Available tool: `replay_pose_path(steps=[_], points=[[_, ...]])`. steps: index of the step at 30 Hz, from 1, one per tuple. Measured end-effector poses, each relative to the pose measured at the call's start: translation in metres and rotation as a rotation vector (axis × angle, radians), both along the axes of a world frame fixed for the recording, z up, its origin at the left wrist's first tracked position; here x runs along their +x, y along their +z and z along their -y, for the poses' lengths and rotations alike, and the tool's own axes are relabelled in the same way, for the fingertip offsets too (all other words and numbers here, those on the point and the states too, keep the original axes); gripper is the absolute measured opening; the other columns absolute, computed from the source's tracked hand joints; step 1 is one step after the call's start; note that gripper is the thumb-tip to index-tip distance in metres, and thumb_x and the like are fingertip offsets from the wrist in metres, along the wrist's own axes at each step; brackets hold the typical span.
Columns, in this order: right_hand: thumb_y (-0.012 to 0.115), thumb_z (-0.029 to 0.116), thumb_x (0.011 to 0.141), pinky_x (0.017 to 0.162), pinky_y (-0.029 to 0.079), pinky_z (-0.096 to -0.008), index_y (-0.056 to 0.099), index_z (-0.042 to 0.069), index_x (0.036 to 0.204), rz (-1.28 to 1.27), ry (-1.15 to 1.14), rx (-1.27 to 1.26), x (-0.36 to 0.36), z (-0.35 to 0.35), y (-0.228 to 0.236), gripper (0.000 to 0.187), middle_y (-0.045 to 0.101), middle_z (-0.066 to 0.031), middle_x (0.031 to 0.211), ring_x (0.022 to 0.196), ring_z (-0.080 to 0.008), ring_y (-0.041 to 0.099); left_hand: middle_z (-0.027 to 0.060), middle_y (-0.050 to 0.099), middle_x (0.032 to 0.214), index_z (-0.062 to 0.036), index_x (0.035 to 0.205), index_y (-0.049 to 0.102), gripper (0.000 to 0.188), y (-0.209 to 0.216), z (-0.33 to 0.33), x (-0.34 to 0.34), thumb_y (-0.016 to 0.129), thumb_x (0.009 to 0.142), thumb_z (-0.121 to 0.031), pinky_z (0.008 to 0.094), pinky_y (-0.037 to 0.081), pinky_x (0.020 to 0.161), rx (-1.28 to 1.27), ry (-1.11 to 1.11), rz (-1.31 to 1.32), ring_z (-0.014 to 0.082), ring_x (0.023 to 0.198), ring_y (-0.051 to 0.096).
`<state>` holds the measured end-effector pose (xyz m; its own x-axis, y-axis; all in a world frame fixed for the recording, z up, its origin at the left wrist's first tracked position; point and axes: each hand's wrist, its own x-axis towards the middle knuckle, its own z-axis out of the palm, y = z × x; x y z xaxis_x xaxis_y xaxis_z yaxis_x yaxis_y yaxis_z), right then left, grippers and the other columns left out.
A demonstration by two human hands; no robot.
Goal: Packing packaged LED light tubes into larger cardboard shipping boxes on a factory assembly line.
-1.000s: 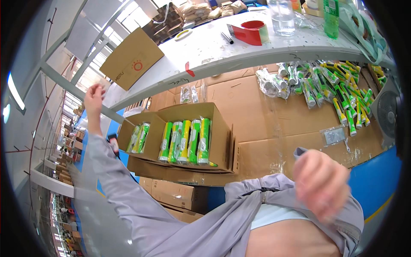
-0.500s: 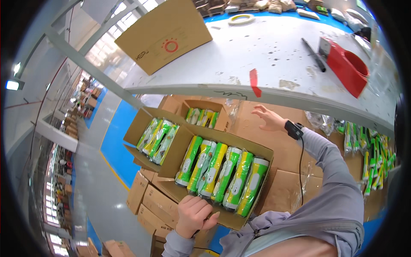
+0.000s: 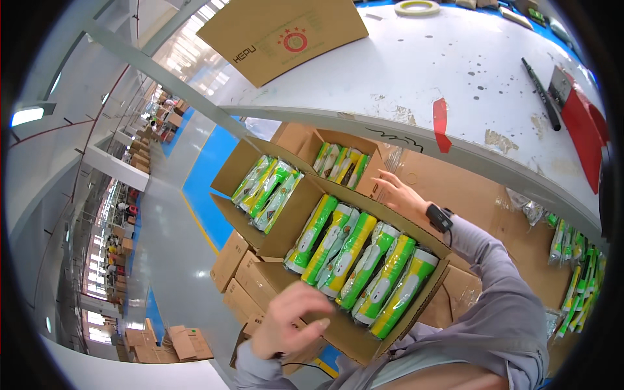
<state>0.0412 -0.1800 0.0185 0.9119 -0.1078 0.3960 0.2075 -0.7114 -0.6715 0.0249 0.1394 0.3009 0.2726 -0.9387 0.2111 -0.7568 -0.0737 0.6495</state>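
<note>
The near carton (image 3: 354,342) stood open before the person, with 6 wrapped torches (image 3: 352,255) in a slanting row across it. That row looked complete from side to side, though whatever lay beneath it was hidden. The left carton (image 3: 229,170) and the back carton (image 3: 376,158) also held torches and stood open; neither showed a closed lid, so filling looked well along and shutting not yet done. More torches lay loose in a heap (image 3: 580,296) at the right, outside the cartons.

The left hand (image 3: 289,320) was at the near carton's lower left edge, its fingers loosely curled and thumb apart. No torch showed in it; whether it gripped the edge, the picture could not tell. The right hand (image 3: 404,195) was open and empty, fingers spread, by the far wall of the near carton, and contact there was unclear.

Above, on the table (image 3: 442,58), lay a pen (image 3: 541,94), a red tape cutter (image 3: 583,133) and a tape roll (image 3: 416,8), beside a box (image 3: 312,49).
</note>
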Motion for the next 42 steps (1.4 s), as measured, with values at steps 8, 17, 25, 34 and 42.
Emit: replay_pose_path(steps=[8, 17, 25, 34, 42], points=[[0.066, 0.002, 0.072, 0.074, 0.051, -0.0301, 0.034, 0.011, 0.135, -0.180, -0.395, 0.397, -0.228, -0.026, 0.000, 0.071, 0.029, -0.0146, 0.134, 0.090, -0.0224, 0.059, 0.0078, 0.043, 0.128, -0.0070, 0.127, 0.042, 0.055, 0.119, 0.059, 0.149, 0.067, 0.080, -0.022, 0.0373, 0.038, 0.093, -0.179, 0.228, 0.368, 0.0210, 0.119, 0.041], [0.069, 0.003, 0.070, 0.066, 0.051, -0.0268, 0.047, 0.002, 0.119, -0.154, -1.153, 0.671, -0.415, -0.159, -0.062, 0.053, 0.047, -0.0120, 0.117, 0.078, -0.0168, 0.061, 0.0174, 0.032, 0.140, -0.0064, 0.135, 0.033, 0.094, 0.173, 0.210, 0.326, 0.074, 0.064, -0.052, 0.0431, 0.031, 0.104, -0.395, 0.624, 0.996, 0.0348, 0.126, 0.035], [0.072, 0.010, 0.070, 0.068, 0.048, -0.0260, 0.055, 0.002, 0.109, -0.203, -1.323, 0.873, -0.443, -0.252, -0.127, 0.044, 0.059, -0.0097, 0.103, 0.085, -0.0152, 0.057, 0.0103, 0.061, 0.081, -0.0027, 0.071, 0.059, 0.050, 0.176, 0.212, 0.227, 0.077, 0.060, -0.047, 0.0397, 0.045, 0.072, -0.289, 0.550, 1.088, 0.0307, 0.085, 0.054], [0.062, 0.005, 0.078, 0.067, 0.051, -0.0265, 0.056, 0.000, 0.106, -0.043, -0.987, 0.657, -0.420, -0.133, -0.015, 0.029, 0.061, -0.0089, 0.100, 0.077, -0.0150, 0.062, 0.0042, 0.062, 0.068, -0.0070, 0.071, 0.066, 0.041, 0.215, 0.090, 0.080, 0.065, 0.078, -0.047, 0.0320, 0.043, 0.063, -0.900, 0.642, 1.123, 0.0219, 0.069, 0.055], [0.061, 0.005, 0.083, 0.072, 0.048, -0.0232, 0.057, 0.002, 0.109, 0.049, -0.569, 0.787, -0.412, -0.112, 0.061, 0.027, 0.061, -0.0032, 0.100, 0.084, -0.0106, 0.059, 0.0033, 0.062, 0.062, 0.0041, 0.080, 0.068, 0.038, 0.190, -0.017, -0.065, 0.057, 0.090, -0.031, 0.0189, 0.043, 0.051, -1.033, 0.428, 0.170, 0.0064, 0.053, 0.055]])
